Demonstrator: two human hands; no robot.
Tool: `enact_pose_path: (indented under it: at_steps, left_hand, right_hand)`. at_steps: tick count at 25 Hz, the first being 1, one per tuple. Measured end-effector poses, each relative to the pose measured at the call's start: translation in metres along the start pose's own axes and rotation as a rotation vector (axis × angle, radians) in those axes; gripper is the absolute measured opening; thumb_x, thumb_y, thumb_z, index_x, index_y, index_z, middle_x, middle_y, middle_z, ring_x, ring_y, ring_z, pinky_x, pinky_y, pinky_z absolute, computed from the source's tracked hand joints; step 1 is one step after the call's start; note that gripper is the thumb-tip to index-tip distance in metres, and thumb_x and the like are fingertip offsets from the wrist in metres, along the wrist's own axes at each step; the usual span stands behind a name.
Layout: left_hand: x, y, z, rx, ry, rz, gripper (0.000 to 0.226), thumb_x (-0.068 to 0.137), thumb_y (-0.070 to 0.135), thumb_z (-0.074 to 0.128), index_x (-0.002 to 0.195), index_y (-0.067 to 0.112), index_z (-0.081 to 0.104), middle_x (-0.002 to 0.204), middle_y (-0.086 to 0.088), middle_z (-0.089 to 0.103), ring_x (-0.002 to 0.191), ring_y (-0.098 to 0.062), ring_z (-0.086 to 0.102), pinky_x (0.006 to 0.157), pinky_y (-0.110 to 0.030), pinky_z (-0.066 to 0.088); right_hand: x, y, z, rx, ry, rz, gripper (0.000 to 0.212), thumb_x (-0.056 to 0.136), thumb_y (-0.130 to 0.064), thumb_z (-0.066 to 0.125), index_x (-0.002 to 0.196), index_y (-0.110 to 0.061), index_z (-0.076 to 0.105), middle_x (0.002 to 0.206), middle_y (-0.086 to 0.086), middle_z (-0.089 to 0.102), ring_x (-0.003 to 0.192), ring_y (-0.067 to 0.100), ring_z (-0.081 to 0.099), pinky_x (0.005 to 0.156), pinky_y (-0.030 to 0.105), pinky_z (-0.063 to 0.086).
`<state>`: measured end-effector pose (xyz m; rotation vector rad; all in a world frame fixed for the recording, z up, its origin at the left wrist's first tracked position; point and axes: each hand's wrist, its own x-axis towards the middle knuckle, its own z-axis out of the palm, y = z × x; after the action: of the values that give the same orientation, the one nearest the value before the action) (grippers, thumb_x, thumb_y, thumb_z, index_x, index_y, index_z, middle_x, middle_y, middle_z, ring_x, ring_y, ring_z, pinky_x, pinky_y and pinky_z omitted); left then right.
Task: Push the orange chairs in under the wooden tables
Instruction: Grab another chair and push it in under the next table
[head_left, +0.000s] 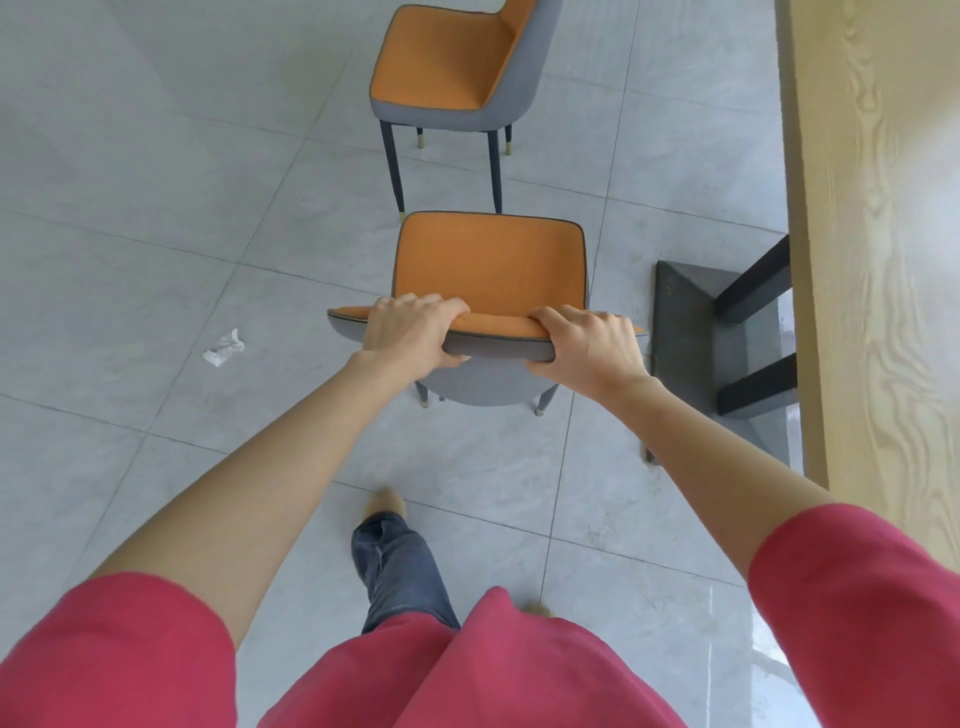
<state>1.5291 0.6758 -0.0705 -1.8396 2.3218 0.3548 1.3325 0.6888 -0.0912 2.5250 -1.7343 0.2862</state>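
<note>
An orange chair (488, 265) with a grey shell stands on the tiled floor just in front of me, its seat facing away. My left hand (415, 330) grips the left part of its backrest top, fingers curled over the edge. My right hand (587, 343) grips the right part the same way. A second orange chair (441, 57) stands farther ahead, backrest to the right. The wooden table (878, 234) runs along the right edge, apart from both chairs.
The table's dark grey base (680, 332) with black struts sits on the floor right of the near chair. A crumpled white paper scrap (223, 349) lies on the tiles to the left. My legs and feet are below the chair.
</note>
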Motion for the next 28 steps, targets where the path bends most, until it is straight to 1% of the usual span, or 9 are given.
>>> enact_pose_path:
  at_steps: [3, 8, 10, 12, 16, 19, 22, 23, 28]
  left_hand:
    - [0.058, -0.026, -0.016, 0.026, 0.014, 0.073, 0.049, 0.084, 0.046, 0.061, 0.129, 0.031, 0.049, 0.124, 0.001, 0.061, 0.114, -0.028, 0.056, 0.095, -0.039, 0.04]
    - [0.127, -0.075, -0.038, 0.067, -0.002, 0.188, 0.049, 0.084, 0.044, 0.061, 0.13, 0.032, 0.048, 0.124, 0.001, 0.061, 0.114, -0.027, 0.056, 0.093, -0.038, 0.039]
    - [0.144, -0.087, -0.043, 0.072, -0.018, 0.239, 0.05, 0.084, 0.043, 0.062, 0.13, 0.031, 0.047, 0.123, 0.002, 0.061, 0.115, -0.027, 0.055, 0.094, -0.039, 0.039]
    - [0.158, -0.096, -0.048, 0.081, -0.047, 0.283, 0.049, 0.085, 0.043, 0.061, 0.13, 0.031, 0.047, 0.121, 0.002, 0.061, 0.114, -0.026, 0.055, 0.093, -0.039, 0.039]
    - [0.183, -0.112, -0.059, 0.098, -0.062, 0.339, 0.045, 0.085, 0.044, 0.06, 0.127, 0.031, 0.05, 0.118, 0.002, 0.062, 0.111, -0.027, 0.056, 0.09, -0.038, 0.041]
    - [0.203, -0.123, -0.068, 0.108, -0.069, 0.366, 0.045, 0.085, 0.045, 0.06, 0.126, 0.03, 0.05, 0.119, 0.001, 0.061, 0.112, -0.028, 0.056, 0.092, -0.039, 0.041]
    - [0.23, -0.133, -0.076, 0.112, -0.057, 0.383, 0.044, 0.084, 0.045, 0.06, 0.125, 0.03, 0.051, 0.119, 0.0, 0.062, 0.112, -0.029, 0.056, 0.093, -0.039, 0.04]
    - [0.24, -0.135, -0.079, 0.112, -0.053, 0.393, 0.045, 0.084, 0.045, 0.06, 0.125, 0.03, 0.052, 0.118, -0.001, 0.062, 0.112, -0.029, 0.056, 0.092, -0.039, 0.04]
    - [0.287, -0.146, -0.095, 0.137, -0.061, 0.452, 0.047, 0.084, 0.047, 0.06, 0.127, 0.03, 0.05, 0.117, 0.0, 0.062, 0.111, -0.028, 0.056, 0.09, -0.038, 0.041]
  right_hand:
    - [0.051, 0.005, 0.013, -0.024, 0.039, 0.077, 0.031, 0.046, -0.025, 0.073, 0.076, -0.017, 0.073, 0.047, -0.001, 0.059, 0.033, 0.026, 0.054, 0.042, 0.015, 0.029]
    - [0.116, -0.008, 0.029, -0.042, 0.074, 0.183, 0.028, 0.051, -0.029, 0.061, 0.073, -0.016, 0.072, 0.046, -0.001, 0.058, 0.032, 0.024, 0.053, 0.04, 0.014, 0.029]
    - [0.13, -0.011, 0.033, -0.056, 0.076, 0.206, 0.028, 0.05, -0.028, 0.066, 0.074, -0.015, 0.072, 0.047, 0.0, 0.059, 0.034, 0.024, 0.055, 0.039, 0.015, 0.032]
    - [0.141, -0.014, 0.037, -0.066, 0.062, 0.24, 0.031, 0.047, -0.024, 0.076, 0.077, -0.014, 0.072, 0.05, 0.001, 0.061, 0.037, 0.024, 0.058, 0.038, 0.017, 0.037]
    - [0.163, -0.02, 0.039, -0.069, 0.029, 0.291, 0.039, 0.042, -0.027, 0.085, 0.076, -0.015, 0.073, 0.05, 0.0, 0.063, 0.037, 0.023, 0.059, 0.038, 0.018, 0.04]
    - [0.183, -0.021, 0.04, -0.079, 0.02, 0.32, 0.042, 0.038, -0.031, 0.086, 0.075, -0.016, 0.073, 0.049, -0.002, 0.061, 0.036, 0.021, 0.057, 0.038, 0.015, 0.035]
    - [0.207, -0.017, 0.048, -0.118, 0.045, 0.345, 0.037, 0.041, -0.032, 0.084, 0.073, -0.018, 0.073, 0.048, -0.003, 0.06, 0.035, 0.02, 0.056, 0.043, 0.014, 0.025]
    - [0.217, -0.015, 0.05, -0.125, 0.053, 0.352, 0.037, 0.042, -0.031, 0.084, 0.074, -0.018, 0.073, 0.048, -0.003, 0.06, 0.035, 0.02, 0.056, 0.044, 0.014, 0.024]
    - [0.255, -0.004, 0.061, -0.132, 0.062, 0.395, 0.041, 0.042, -0.033, 0.086, 0.076, -0.016, 0.073, 0.05, -0.001, 0.062, 0.036, 0.022, 0.057, 0.042, 0.014, 0.032]
